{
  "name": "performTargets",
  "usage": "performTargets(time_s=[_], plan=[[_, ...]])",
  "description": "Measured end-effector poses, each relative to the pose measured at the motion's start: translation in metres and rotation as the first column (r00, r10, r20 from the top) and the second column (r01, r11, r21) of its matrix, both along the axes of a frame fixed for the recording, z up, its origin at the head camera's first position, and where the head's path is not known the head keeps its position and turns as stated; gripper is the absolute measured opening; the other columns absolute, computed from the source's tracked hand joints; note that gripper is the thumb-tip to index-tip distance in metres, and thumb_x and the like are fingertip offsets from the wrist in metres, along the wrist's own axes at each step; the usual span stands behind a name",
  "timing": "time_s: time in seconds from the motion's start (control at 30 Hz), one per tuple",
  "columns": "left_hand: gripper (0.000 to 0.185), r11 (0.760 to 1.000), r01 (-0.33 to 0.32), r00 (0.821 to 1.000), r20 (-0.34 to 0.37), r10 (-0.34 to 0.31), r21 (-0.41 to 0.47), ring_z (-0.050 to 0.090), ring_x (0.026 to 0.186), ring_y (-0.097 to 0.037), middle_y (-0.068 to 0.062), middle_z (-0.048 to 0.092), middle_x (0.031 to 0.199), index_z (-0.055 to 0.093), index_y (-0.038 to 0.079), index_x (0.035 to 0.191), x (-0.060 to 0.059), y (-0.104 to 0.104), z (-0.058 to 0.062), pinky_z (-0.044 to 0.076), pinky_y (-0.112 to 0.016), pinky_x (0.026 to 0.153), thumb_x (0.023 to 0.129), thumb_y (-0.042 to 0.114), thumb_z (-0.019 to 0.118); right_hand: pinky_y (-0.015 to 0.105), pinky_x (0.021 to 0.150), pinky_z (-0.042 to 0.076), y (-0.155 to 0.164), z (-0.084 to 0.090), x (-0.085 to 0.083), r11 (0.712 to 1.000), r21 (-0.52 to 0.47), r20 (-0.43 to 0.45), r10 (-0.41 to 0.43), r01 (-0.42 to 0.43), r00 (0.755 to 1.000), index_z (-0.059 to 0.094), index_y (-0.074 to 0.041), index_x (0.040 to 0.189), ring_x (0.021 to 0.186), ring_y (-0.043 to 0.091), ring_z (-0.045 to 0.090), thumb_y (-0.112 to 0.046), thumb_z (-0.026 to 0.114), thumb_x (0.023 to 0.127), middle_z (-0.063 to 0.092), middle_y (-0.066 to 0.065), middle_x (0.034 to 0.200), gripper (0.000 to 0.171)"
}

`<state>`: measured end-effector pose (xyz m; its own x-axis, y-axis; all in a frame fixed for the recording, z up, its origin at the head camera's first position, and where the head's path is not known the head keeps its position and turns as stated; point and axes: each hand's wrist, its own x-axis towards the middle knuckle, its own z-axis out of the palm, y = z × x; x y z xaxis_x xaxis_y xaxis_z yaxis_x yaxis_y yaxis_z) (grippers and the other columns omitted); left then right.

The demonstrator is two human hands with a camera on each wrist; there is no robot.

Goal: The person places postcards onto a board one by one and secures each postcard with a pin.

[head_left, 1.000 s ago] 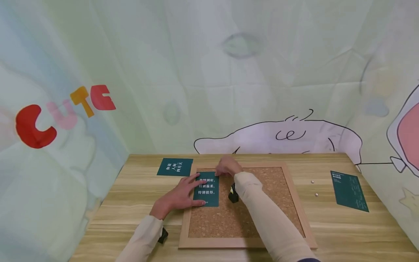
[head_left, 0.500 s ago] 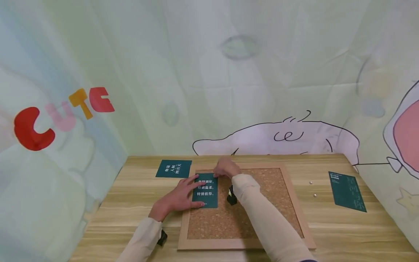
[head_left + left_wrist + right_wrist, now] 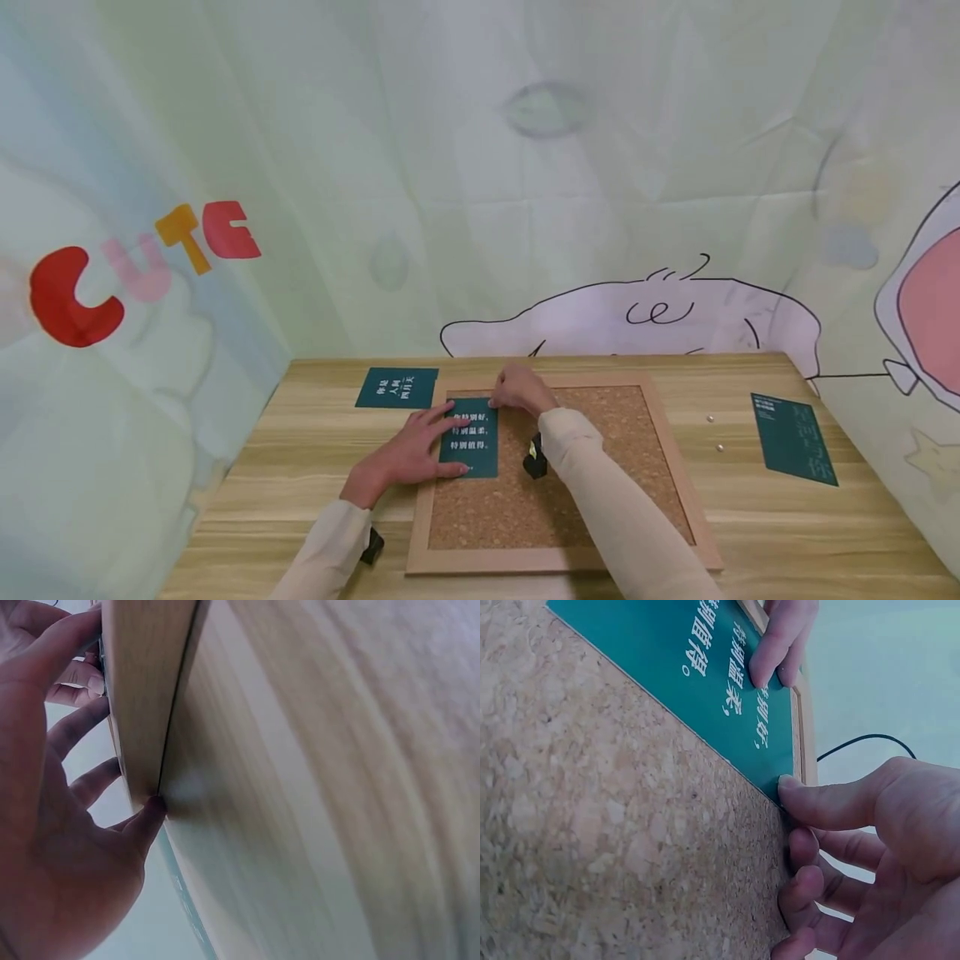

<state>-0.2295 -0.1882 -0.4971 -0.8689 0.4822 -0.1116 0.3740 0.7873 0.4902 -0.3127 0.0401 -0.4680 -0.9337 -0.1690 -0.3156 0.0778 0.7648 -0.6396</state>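
Observation:
A dark green card (image 3: 470, 457) with white writing lies upright on the left part of a wood-framed cork board (image 3: 510, 518). My left hand (image 3: 408, 448) reaches over the board's left frame, its spread fingers holding the card flat. At the card's top right corner is my right hand (image 3: 519, 389). The right wrist view shows its thumb (image 3: 829, 801) on that corner, with the other fingers curled beside it over the cork. Anything under the thumb is hidden. In the left wrist view, the left hand (image 3: 71, 817) reaches to the frame's side (image 3: 146, 690).
A second green card (image 3: 397, 388) lies at the table's back left, and a third green card (image 3: 795, 439) at the right. Two small silver tacks (image 3: 711, 418) sit between the board and the right card. Printed cloth (image 3: 360, 275) surrounds the wooden table (image 3: 247, 483).
Both hands stay at the same places on the card. My right wrist shifts slightly to the right. The whole head view has drifted a little.

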Motion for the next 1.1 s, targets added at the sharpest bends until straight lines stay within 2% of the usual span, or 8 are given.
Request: performTargets(time_s=[0.33, 0.47, 0.63, 0.77, 0.93, 1.1], plan=[[0.077, 1.0, -0.021, 0.999, 0.036, 0.021, 0.003, 0.024, 0.15, -0.042, -0.009, 0.028, 0.168, 0.056, 0.028, 0.15, -0.002, 0.003, 0.002, 0.034, -0.066, 0.112, 0.084, 0.059, 0.08, 0.031, 0.054, 0.034, 0.001, -0.009, 0.003, 0.999, -0.044, -0.029, -0.008, 0.007, 1.0, 0.064, -0.01, 0.069, 0.059, 0.018, 0.049, -0.018, 0.078, 0.093, 0.047, 0.001, 0.06, 0.029], [0.076, 1.0, -0.03, 0.998, 0.051, 0.03, 0.008, 0.024, 0.15, -0.043, -0.01, 0.028, 0.168, 0.057, 0.027, 0.149, -0.002, 0.005, 0.006, 0.033, -0.066, 0.113, 0.084, 0.056, 0.082, 0.031, 0.056, 0.037, 0.002, -0.01, 0.009, 0.999, -0.04, -0.106, 0.03, -0.035, 0.994, 0.065, -0.01, 0.074, 0.063, 0.018, 0.052, -0.018, 0.075, 0.095, 0.053, 0.002, 0.066, 0.025], [0.076, 0.999, -0.04, 0.997, 0.064, 0.039, 0.007, 0.024, 0.15, -0.044, -0.011, 0.028, 0.168, 0.057, 0.025, 0.148, -0.002, 0.007, 0.008, 0.032, -0.067, 0.113, 0.083, 0.055, 0.083, 0.031, 0.059, 0.039, 0.006, -0.013, 0.015, 0.992, -0.015, -0.216, 0.121, -0.127, 0.969, 0.064, -0.01, 0.082, 0.069, 0.019, 0.055, -0.018, 0.072, 0.099, 0.057, 0.003, 0.076, 0.02], [0.077, 0.999, -0.038, 0.998, 0.059, 0.037, 0.01, 0.025, 0.15, -0.044, -0.012, 0.028, 0.168, 0.057, 0.025, 0.149, -0.003, 0.007, 0.007, 0.032, -0.068, 0.113, 0.083, 0.055, 0.083, 0.03, 0.059, 0.04, 0.014, -0.014, 0.018, 0.988, -0.071, -0.256, 0.113, -0.136, 0.96, 0.064, -0.009, 0.086, 0.071, 0.019, 0.054, -0.02, 0.072, 0.099, 0.058, 0.003, 0.079, 0.019], [0.077, 0.999, -0.052, 0.997, 0.059, 0.052, -0.003, 0.025, 0.15, -0.043, -0.01, 0.028, 0.168, 0.057, 0.027, 0.149, -0.003, 0.008, 0.006, 0.032, -0.069, 0.112, 0.082, 0.056, 0.083, 0.031, 0.059, 0.042, 0.037, 0.007, 0.025, 0.989, -0.1, -0.23, 0.087, -0.112, 0.969, 0.064, -0.009, 0.094, 0.073, 0.021, 0.055, -0.028, 0.071, 0.101, 0.061, 0.005, 0.082, 0.022], [0.078, 0.999, -0.051, 0.997, 0.061, 0.052, -0.008, 0.025, 0.15, -0.043, -0.009, 0.028, 0.168, 0.057, 0.027, 0.149, -0.001, 0.007, 0.005, 0.033, -0.069, 0.112, 0.082, 0.057, 0.083, 0.034, 0.063, 0.048, 0.073, 0.026, 0.025, 0.995, -0.045, -0.232, 0.074, -0.087, 0.97, 0.063, -0.006, 0.109, 0.08, 0.023, 0.06, -0.033, 0.067, 0.103, 0.064, 0.008, 0.093, 0.028]])
